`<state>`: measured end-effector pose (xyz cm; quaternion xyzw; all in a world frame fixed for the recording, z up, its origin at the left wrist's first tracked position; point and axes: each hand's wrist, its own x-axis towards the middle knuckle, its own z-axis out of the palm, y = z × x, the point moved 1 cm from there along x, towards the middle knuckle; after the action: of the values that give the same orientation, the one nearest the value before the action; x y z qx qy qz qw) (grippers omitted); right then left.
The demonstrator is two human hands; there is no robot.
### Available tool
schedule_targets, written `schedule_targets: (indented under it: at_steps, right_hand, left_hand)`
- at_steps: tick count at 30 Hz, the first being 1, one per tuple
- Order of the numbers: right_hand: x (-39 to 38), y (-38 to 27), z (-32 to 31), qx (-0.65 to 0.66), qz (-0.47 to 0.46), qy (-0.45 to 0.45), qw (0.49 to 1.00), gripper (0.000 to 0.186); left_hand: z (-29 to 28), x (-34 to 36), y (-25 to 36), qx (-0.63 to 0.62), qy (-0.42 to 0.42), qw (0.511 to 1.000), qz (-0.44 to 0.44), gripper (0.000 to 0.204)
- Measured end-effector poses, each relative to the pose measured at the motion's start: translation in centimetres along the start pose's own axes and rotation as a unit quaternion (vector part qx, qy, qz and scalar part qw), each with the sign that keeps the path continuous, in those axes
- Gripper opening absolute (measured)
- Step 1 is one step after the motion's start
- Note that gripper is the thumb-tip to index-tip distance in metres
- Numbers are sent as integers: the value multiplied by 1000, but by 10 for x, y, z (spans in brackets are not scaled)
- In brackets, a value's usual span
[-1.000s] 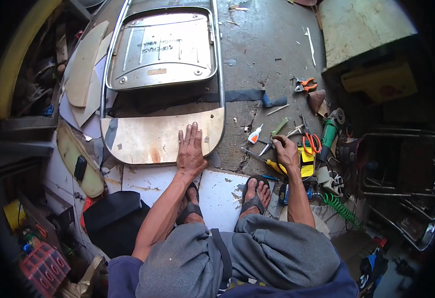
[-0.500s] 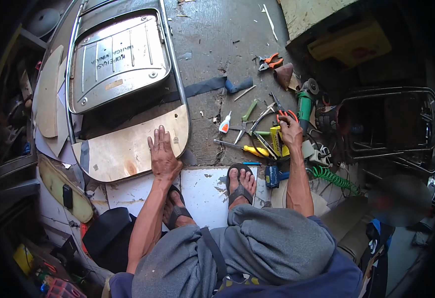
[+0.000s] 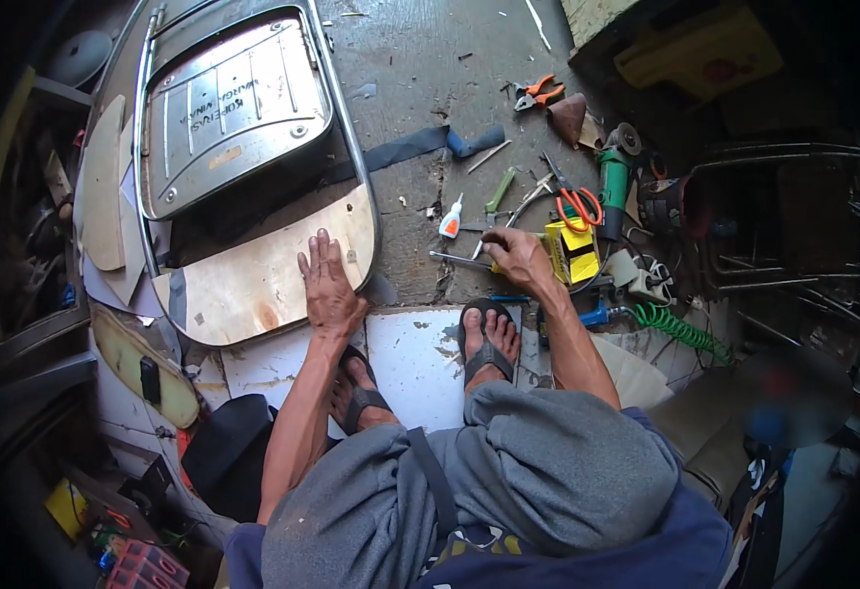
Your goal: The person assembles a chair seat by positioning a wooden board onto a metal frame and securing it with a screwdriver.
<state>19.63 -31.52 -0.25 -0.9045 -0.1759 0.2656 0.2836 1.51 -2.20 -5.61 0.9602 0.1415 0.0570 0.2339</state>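
Steadying the wooden panel (image 3: 243, 285), frame left, probably
Left hand (image 3: 334, 294) lay flat; right hand (image 3: 526, 260) curled by the screwdriver (image 3: 462, 260), couldn't tell if gripping

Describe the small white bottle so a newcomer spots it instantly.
Find the large pale wooden panel under the left hand. Move right across the dark floor to the right hand; the small white bottle is just beyond it, slightly left. Its orange label and pointed nozzle set it apart from the green handle nearby.

Green grinder (image 3: 615, 187) lies left of shadowed, probably metal frames (image 3: 788, 151).
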Motion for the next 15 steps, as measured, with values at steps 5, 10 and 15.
schedule_targets:
  at_steps: [5,10,15]
  right_hand:
    - [-1,-13,13,-36,-18,-45,998,31]
    - [-4,-11,12,-34,-18,-27,999,31]
    - [-6,-10,8,-42,-15,-21,999,29]
  left_hand:
    - [-6,0,1,-19,12,1000,7,102]
    - [-6,0,5,-17,5,1000,1,102]
    - [-7,-1,2,-17,6,1000,-4,103]
